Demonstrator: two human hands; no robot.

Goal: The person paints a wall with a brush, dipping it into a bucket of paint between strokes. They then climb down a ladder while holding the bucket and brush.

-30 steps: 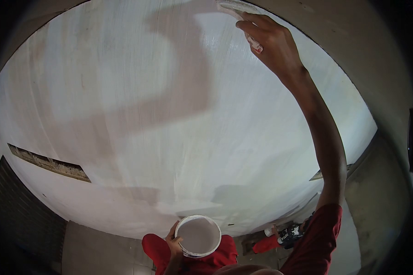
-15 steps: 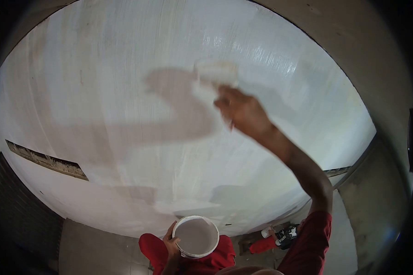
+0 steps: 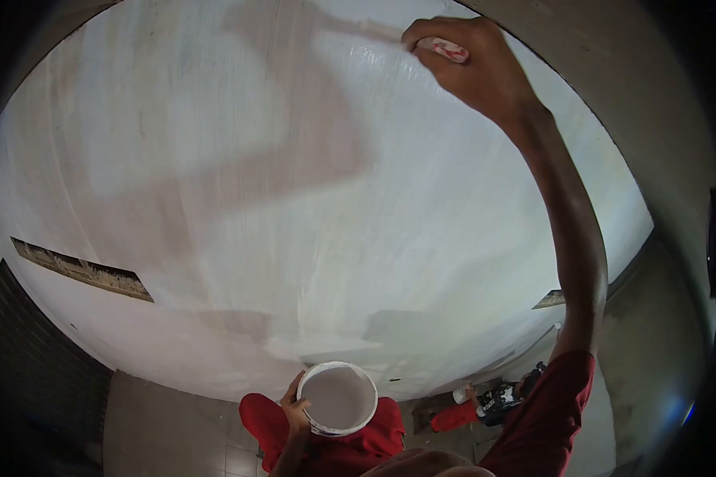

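High on the pale wall (image 3: 239, 334), my right hand (image 3: 485, 63) is closed around a paintbrush (image 3: 447, 49). The brush's handle end, with red and white patches, points back toward me, and its pale head is mostly hidden beyond my fingers. Low in the head view, my left hand (image 3: 297, 411) grips the left side of a white bucket (image 3: 334, 432). Pale, milky paint (image 3: 338, 397) lies inside it. The bucket sits between my red-clad legs. Streaks cover the wall, with a wet shine near the brush.
Another person (image 3: 493, 401) in red trousers is low at the right, a white container (image 3: 461, 393) by their hand. A narrow recess (image 3: 83, 272) cuts the wall at left, above a dark slatted panel (image 3: 36, 350). Tiled floor (image 3: 167, 421) runs below the wall.
My right hand has moved up and to the right with the paintbrush, and its arm has straightened. The shadow on the wall has shifted upward. My left hand still holds the bucket.
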